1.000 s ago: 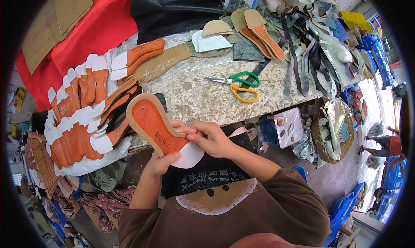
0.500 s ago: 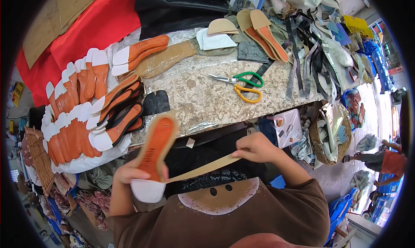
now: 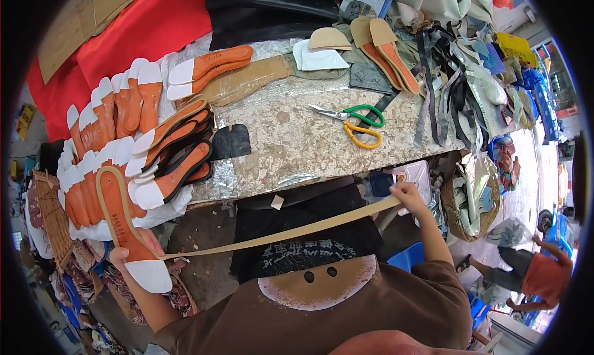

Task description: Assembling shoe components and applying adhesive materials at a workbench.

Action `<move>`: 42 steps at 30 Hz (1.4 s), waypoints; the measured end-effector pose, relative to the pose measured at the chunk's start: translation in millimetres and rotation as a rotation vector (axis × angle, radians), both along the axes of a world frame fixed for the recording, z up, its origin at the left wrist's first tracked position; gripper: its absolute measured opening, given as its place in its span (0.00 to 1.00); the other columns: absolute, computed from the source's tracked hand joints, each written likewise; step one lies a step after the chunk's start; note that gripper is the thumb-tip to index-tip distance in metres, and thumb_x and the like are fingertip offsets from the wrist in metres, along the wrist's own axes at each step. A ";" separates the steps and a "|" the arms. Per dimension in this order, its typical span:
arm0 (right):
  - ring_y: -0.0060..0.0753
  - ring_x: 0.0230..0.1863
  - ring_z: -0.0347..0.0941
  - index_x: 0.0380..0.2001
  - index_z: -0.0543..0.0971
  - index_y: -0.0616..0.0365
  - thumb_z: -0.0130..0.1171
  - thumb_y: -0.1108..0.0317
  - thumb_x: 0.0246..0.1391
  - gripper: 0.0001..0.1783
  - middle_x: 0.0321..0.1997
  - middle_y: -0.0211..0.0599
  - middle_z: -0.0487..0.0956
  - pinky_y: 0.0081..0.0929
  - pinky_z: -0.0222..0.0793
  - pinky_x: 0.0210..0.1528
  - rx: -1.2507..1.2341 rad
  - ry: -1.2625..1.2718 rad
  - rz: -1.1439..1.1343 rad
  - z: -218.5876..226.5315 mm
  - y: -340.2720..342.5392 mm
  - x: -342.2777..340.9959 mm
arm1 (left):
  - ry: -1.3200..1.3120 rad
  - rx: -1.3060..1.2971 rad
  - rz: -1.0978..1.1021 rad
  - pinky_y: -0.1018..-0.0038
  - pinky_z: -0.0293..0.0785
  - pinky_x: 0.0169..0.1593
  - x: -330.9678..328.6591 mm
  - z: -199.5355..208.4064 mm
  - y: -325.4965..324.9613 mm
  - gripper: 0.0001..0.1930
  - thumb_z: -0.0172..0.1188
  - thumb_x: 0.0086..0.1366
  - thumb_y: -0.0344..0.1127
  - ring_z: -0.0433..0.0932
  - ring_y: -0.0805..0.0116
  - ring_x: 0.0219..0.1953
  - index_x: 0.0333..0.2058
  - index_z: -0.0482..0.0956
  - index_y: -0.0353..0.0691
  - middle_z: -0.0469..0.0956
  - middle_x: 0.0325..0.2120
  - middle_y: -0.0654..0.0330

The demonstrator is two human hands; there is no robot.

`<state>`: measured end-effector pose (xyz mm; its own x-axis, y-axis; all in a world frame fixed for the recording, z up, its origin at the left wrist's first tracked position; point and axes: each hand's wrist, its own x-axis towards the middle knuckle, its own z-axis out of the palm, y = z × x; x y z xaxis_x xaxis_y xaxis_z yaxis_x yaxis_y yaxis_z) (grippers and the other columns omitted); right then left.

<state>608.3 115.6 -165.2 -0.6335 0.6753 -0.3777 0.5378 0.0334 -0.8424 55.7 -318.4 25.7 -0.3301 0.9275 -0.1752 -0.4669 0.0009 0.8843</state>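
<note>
My left hand [image 3: 119,256] grips an orange insole [image 3: 120,222] with a white toe part [image 3: 150,276] and a beige border. The insole stands tilted at the lower left, its heel end pointing up. From its edge near my left fingers, a long beige strip [image 3: 278,235] stretches to the right. My right hand [image 3: 409,197] pinches the strip's far end, beyond the front edge of the bench. How the strip joins the insole is hidden by the hand. Scissors [image 3: 346,116] with one green and one yellow handle lie open on the bench.
Rows of orange-and-white insoles [image 3: 99,191] cover the bench's left side. A black piece [image 3: 230,142] lies beside them. Beige-toed insoles [image 3: 387,51] and dark straps [image 3: 442,98] are at the back right. A basket [image 3: 473,228] stands at the right; another person [image 3: 544,268] is beyond it.
My hands have spread apart: the left, with the insole, moved left, and the right moved right and up. The beige strip now shows much longer and pulled out between them.
</note>
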 end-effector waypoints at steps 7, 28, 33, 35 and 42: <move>0.14 0.17 0.56 0.09 0.65 0.54 0.62 0.58 0.59 0.28 0.11 0.19 0.62 0.26 0.50 0.18 0.119 -0.253 0.114 -19.3 -2.5 13.6 | -0.247 -0.152 0.102 0.57 0.79 0.40 20.8 -7.4 -7.8 0.37 0.61 0.46 0.44 0.80 0.45 0.34 0.51 0.68 0.20 0.78 0.32 0.39; 0.17 0.43 0.71 0.44 0.75 0.62 0.61 0.72 0.56 0.13 0.41 0.28 0.78 0.20 0.67 0.48 -0.479 0.369 0.789 110.3 -194.2 -336.4 | -0.041 -0.019 -0.069 0.71 0.74 0.51 68.2 -21.7 52.5 0.19 0.53 0.65 0.36 0.78 0.67 0.46 0.52 0.70 0.33 0.77 0.43 0.57; 0.12 0.22 0.59 0.35 0.78 0.62 0.55 0.56 0.62 0.17 0.20 0.19 0.66 0.15 0.52 0.25 -0.698 0.326 0.690 107.1 -192.5 -332.3 | -0.095 0.010 -0.111 0.66 0.73 0.54 72.3 -33.0 50.5 0.25 0.54 0.63 0.42 0.77 0.59 0.49 0.53 0.68 0.30 0.76 0.45 0.50; 0.11 0.18 0.50 0.31 0.77 0.60 0.50 0.48 0.65 0.23 0.16 0.15 0.58 0.17 0.42 0.21 -0.680 0.353 0.661 106.3 -194.9 -331.3 | -0.115 -0.005 -0.113 0.65 0.73 0.54 72.0 -33.9 49.5 0.25 0.54 0.63 0.42 0.77 0.59 0.49 0.53 0.68 0.29 0.76 0.45 0.49; 0.09 0.16 0.49 0.24 0.69 0.47 0.55 0.58 0.64 0.14 0.16 0.13 0.59 0.14 0.42 0.19 -0.902 0.275 0.467 104.7 -194.1 -335.3 | -0.201 0.075 -0.083 0.64 0.74 0.52 61.2 -42.8 49.2 0.26 0.52 0.64 0.45 0.78 0.56 0.47 0.51 0.69 0.26 0.77 0.44 0.45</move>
